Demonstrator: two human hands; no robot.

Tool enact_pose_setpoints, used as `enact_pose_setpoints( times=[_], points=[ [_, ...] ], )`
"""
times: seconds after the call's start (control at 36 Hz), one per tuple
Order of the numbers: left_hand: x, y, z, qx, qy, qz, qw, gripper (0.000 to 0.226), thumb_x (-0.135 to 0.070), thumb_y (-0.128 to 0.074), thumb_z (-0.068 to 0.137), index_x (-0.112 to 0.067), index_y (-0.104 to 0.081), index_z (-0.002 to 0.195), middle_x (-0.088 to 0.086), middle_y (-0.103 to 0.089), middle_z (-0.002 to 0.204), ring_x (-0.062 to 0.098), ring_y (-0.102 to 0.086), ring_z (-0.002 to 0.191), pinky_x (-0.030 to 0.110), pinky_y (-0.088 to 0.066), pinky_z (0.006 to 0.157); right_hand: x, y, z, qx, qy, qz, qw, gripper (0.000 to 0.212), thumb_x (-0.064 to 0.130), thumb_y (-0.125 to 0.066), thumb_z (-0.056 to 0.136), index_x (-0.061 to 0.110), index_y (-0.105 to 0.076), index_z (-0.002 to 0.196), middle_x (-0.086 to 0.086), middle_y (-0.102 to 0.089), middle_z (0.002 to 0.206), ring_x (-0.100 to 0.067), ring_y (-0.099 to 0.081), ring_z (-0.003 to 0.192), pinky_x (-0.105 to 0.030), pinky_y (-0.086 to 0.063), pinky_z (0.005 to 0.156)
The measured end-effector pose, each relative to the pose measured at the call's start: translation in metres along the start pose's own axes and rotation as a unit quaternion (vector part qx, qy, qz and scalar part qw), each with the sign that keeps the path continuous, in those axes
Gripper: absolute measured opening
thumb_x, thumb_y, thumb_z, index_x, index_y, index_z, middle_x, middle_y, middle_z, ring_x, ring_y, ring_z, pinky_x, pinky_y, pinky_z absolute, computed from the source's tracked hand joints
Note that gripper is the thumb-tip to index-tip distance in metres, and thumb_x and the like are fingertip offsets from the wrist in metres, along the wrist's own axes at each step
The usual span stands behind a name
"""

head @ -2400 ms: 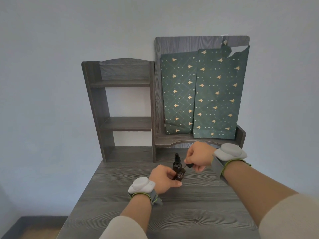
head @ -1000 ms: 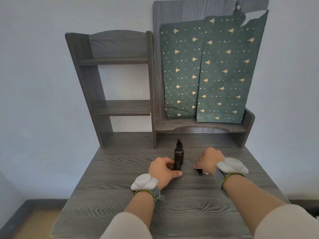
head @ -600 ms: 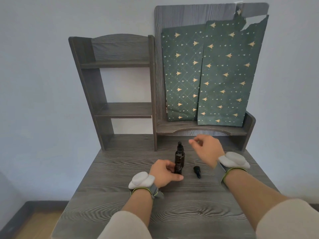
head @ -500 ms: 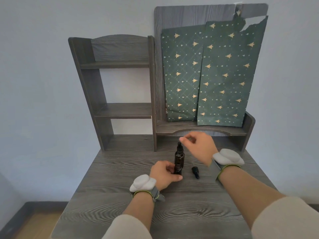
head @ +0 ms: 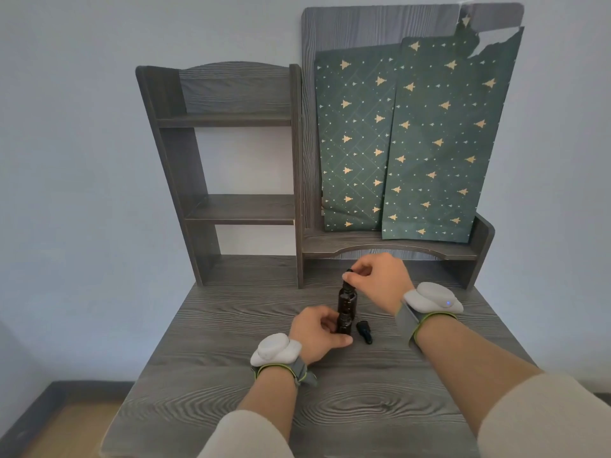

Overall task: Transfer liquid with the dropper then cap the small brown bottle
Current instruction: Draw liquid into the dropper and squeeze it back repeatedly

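A small brown bottle stands open on the grey wooden desk, and my left hand is wrapped around it from the left. Directly behind it stands a taller brown bottle with a black dropper top. My right hand pinches that dropper top between thumb and fingers from the right. A small black cap lies on its side on the desk just right of the small bottle, touched by neither hand.
A dark wooden shelf unit stands at the desk's back edge. Two green patterned paper bags lean on its right ledge. Both wrists wear grey bands with white pods.
My right hand set the black cap down on the desk, rose and moved left to the tall bottle, and now pinches its dropper top. My left hand stayed on the small bottle.
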State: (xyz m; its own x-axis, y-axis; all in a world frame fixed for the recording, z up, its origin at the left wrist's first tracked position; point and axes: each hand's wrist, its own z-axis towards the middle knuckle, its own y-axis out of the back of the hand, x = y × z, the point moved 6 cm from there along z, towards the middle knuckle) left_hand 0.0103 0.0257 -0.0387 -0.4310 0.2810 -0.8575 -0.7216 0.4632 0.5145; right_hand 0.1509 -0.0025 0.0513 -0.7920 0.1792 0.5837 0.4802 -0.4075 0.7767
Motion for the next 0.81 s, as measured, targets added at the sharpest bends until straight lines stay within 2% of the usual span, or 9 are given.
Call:
enact_pose_setpoints(
  times=[0.14, 0.31, 0.5, 0.64, 0.81],
  points=[
    [0.0, 0.001, -0.001, -0.004, -0.004, -0.009, 1.0, 0.039, -0.026, -0.083, 0.066, -0.017, -0.068, 0.1, -0.013, -0.055, 0.073, -0.001, -0.048, 0.063, 0.006, -0.037, 0.059, 0.005, -0.001, 0.0, 0.007, 0.002, -0.003, 1.0, 0.014, 0.036, -0.072, 0.075, 0.024, -0.072, 0.082, 0.01, -0.064, 0.074, -0.014, -0.065, 0.083, -0.029, -0.054, 0.078],
    [0.0, 0.001, -0.001, -0.011, -0.009, -0.01, 1.0, 0.038, -0.026, -0.083, 0.066, -0.016, -0.069, 0.1, -0.013, -0.056, 0.072, -0.001, -0.048, 0.064, 0.01, -0.039, 0.062, 0.01, 0.0, 0.0, 0.011, 0.002, -0.024, 1.0, 0.014, 0.034, -0.071, 0.076, 0.021, -0.073, 0.082, 0.007, -0.066, 0.075, -0.016, -0.065, 0.083, -0.029, -0.054, 0.078],
    [0.001, 0.0, 0.0, -0.015, -0.011, -0.006, 1.0, 0.034, -0.027, -0.081, 0.068, -0.019, -0.069, 0.098, -0.013, -0.056, 0.071, -0.001, -0.049, 0.063, 0.008, -0.038, 0.061, 0.011, 0.003, -0.001, 0.013, -0.005, -0.039, 0.999, 0.013, 0.029, -0.066, 0.079, 0.02, -0.074, 0.081, -0.002, -0.074, 0.082, -0.021, -0.066, 0.085, -0.03, -0.053, 0.078],
    [0.002, 0.0, 0.001, -0.014, -0.009, -0.007, 1.0, 0.035, -0.026, -0.082, 0.068, -0.018, -0.069, 0.099, -0.012, -0.057, 0.072, 0.0, -0.049, 0.064, 0.01, -0.038, 0.062, 0.012, 0.002, -0.002, 0.026, 0.002, -0.027, 0.999, 0.008, 0.031, -0.07, 0.076, 0.024, -0.072, 0.079, 0.004, -0.071, 0.077, -0.016, -0.066, 0.081, -0.032, -0.055, 0.077],
    [0.002, 0.0, 0.001, -0.013, -0.009, -0.003, 1.0, 0.037, -0.027, -0.081, 0.068, -0.018, -0.069, 0.101, -0.011, -0.058, 0.075, 0.0, -0.05, 0.066, 0.01, -0.039, 0.063, 0.012, 0.003, -0.004, 0.023, 0.007, -0.026, 0.999, 0.013, 0.034, -0.072, 0.075, 0.022, -0.072, 0.081, 0.007, -0.066, 0.076, -0.016, -0.065, 0.084, -0.033, -0.055, 0.08]
  ],
)
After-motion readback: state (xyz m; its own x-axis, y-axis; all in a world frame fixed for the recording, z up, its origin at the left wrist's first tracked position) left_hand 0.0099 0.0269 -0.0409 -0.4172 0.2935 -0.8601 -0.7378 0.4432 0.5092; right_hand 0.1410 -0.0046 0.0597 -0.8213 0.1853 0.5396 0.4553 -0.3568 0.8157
